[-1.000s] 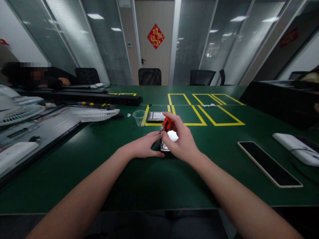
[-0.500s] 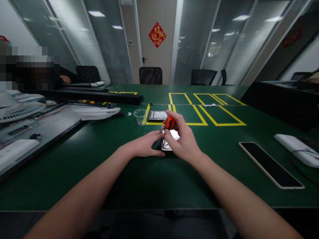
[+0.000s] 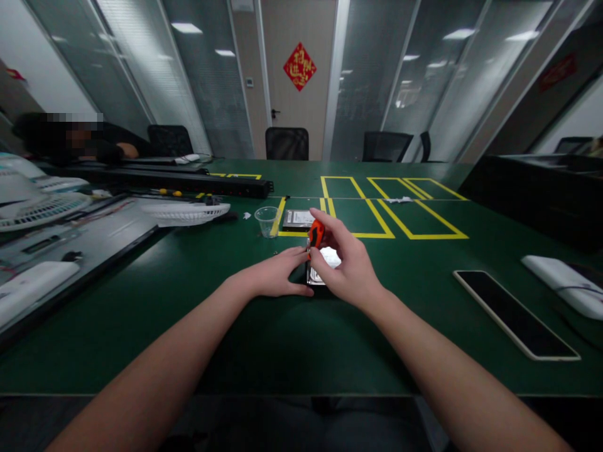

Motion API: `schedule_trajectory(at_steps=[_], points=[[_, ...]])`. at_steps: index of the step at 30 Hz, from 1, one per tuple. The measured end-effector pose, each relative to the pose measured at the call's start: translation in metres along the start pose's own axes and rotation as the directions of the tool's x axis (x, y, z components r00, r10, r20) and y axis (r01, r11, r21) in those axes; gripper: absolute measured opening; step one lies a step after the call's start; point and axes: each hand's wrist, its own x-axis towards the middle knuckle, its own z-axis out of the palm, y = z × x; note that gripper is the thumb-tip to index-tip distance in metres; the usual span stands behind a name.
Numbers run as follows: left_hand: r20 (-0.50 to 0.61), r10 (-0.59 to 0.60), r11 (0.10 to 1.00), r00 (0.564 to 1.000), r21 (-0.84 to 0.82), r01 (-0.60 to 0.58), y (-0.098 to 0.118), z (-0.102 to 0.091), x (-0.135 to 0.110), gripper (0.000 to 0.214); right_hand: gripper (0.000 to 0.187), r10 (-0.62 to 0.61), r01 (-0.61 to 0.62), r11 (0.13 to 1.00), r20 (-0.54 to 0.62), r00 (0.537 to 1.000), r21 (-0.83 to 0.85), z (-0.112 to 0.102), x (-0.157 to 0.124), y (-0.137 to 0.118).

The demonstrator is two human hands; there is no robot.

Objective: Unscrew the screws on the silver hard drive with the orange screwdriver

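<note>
A hard drive (image 3: 318, 275) with a shiny metal top lies on the green table in front of me. My left hand (image 3: 280, 272) grips its left side, thumb at the near corner and fingers along the far part. Between the thumb and fingers of my right hand (image 3: 346, 260) is a screwdriver (image 3: 316, 233) with an orange and black handle. It stands nearly upright over the drive's far left area; its tip is hidden. My right hand covers much of the drive. Just beyond lies a second hard drive (image 3: 298, 219), label up.
A clear plastic cup (image 3: 267, 223) stands beside the second drive. White fan parts (image 3: 188, 214) and a long metal panel (image 3: 108, 233) lie left. At right are a phone (image 3: 516, 314) and a white device (image 3: 563, 285). Yellow tape (image 3: 438, 237) marks rectangles. Another person (image 3: 127, 149) sits far left.
The screwdriver handle has shifted slightly left and turned a little more upright in my right hand. My left hand keeps its place on the drive. The whole view has shifted slightly.
</note>
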Motion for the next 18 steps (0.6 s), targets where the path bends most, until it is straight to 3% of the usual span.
schedule_trajectory(at_steps=[12,18], points=[[-0.025,0.050,0.999,0.998,-0.006,-0.050,0.0011,0.0005,0.0013,0.091,0.069,-0.006,0.007,1.000,0.019,1.000,-0.010,-0.0024,0.0020,0.0026],[0.002,0.005,1.000,1.000,-0.003,-0.005,0.0002,0.0001,0.0013,0.102,0.073,0.010,-0.010,1.000,0.029,1.000,-0.009,-0.0020,0.0004,0.0005]])
